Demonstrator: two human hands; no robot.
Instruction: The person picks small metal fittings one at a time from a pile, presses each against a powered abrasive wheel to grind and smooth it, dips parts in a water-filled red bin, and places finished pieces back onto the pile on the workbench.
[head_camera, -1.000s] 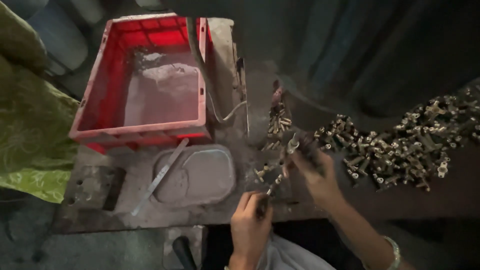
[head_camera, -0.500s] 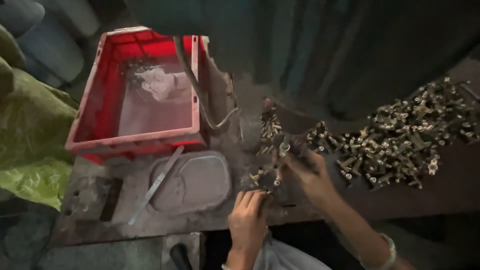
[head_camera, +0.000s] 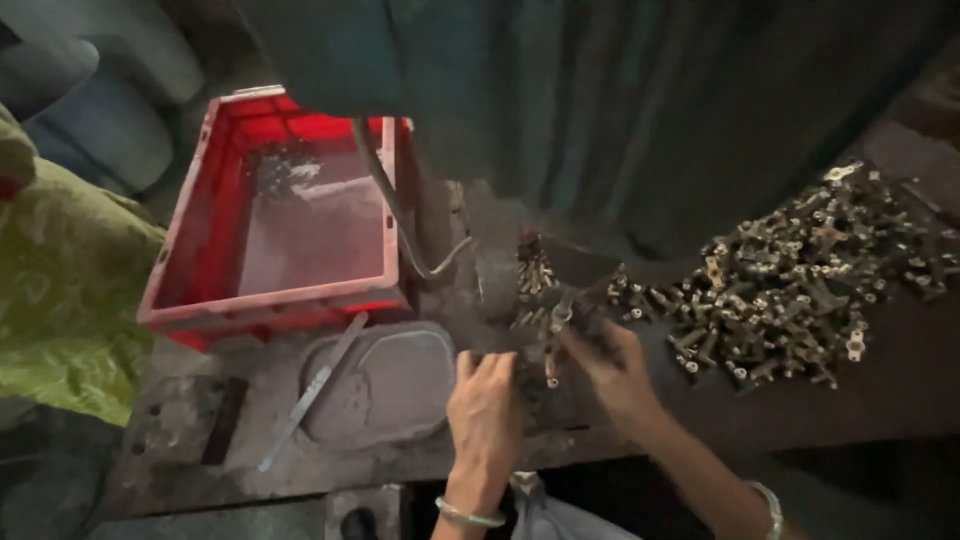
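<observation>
Where the dim workbench (head_camera: 880, 400) meets a dark upright machine body (head_camera: 600, 120), both hands work close together at a small cluster of brass fittings (head_camera: 545, 300) in the middle of the scene. The left hand (head_camera: 485, 405) lies knuckles up just near of the cluster, its fingers curled toward the pieces; whether it grips one cannot be told. The right hand (head_camera: 615, 365) reaches in from the right, its fingertips pinched on a small brass piece (head_camera: 560, 315) at the cluster's near edge. The two hands are nearly touching, apart only by the pieces between them.

To the right, a large heap of brass fittings (head_camera: 800, 280) spreads across the bench. To the left and farther off stands a red plastic crate (head_camera: 200, 260), with a grey hose (head_camera: 385, 200) running down over its right rim. Near of the crate lies a flat grey oval plate (head_camera: 400, 385), and a thin metal strip (head_camera: 315, 390) rests slanted across its left edge. At the far left is a yellow-green sack (head_camera: 60, 300).
</observation>
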